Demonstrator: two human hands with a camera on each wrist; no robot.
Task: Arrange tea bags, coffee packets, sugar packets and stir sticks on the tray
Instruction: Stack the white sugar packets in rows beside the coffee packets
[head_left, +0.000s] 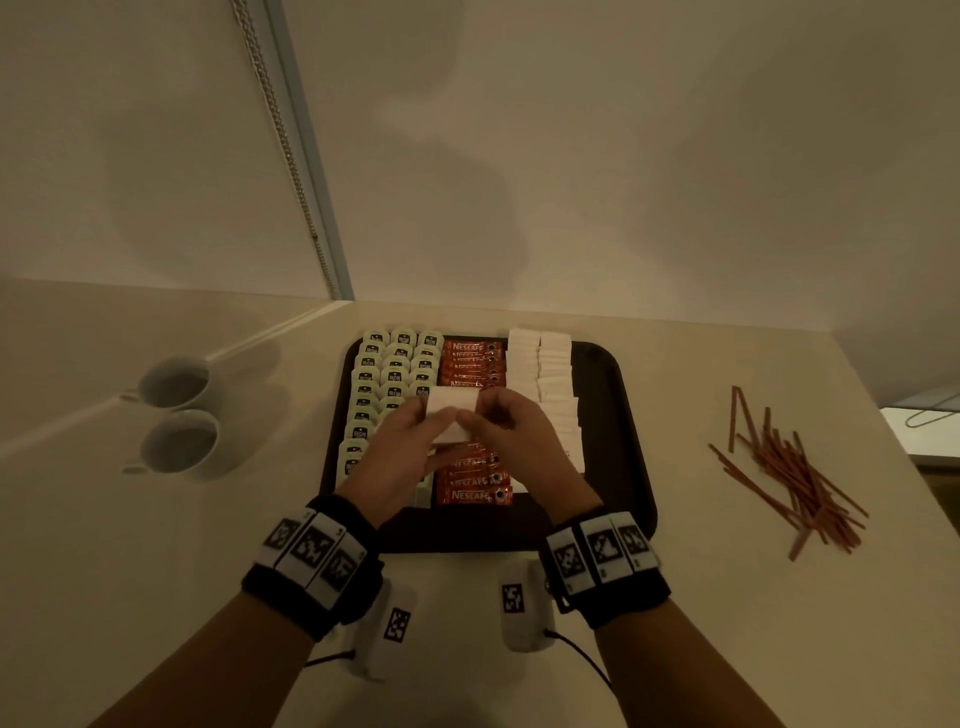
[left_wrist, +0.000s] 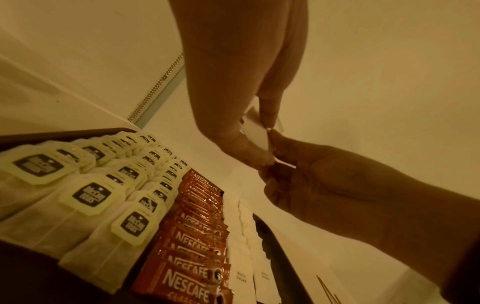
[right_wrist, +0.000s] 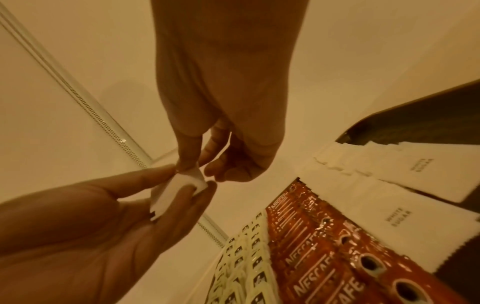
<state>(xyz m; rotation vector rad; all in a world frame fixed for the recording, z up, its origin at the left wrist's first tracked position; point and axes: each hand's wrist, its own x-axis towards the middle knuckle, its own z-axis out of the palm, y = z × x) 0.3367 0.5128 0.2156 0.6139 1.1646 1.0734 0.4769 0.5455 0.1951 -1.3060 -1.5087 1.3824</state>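
Note:
A dark tray (head_left: 613, 415) holds rows of tea bags (head_left: 387, 374) on its left, red Nescafe coffee packets (head_left: 472, 358) down the middle and white sugar packets (head_left: 540, 364) on the right. Above the tray's middle both hands hold a small bunch of white sugar packets (head_left: 451, 408). My left hand (head_left: 434, 426) cradles the bunch (right_wrist: 176, 191) on its fingers with the thumb on top. My right hand (head_left: 480, 418) pinches the bunch's edge (left_wrist: 255, 131). Brown stir sticks (head_left: 795, 473) lie in a loose pile on the table, right of the tray.
Two white cups (head_left: 176, 415) stand on the table left of the tray. The wall runs close behind the tray, with a blind chain (head_left: 291, 156) hanging at the back left. The tray's right strip is bare.

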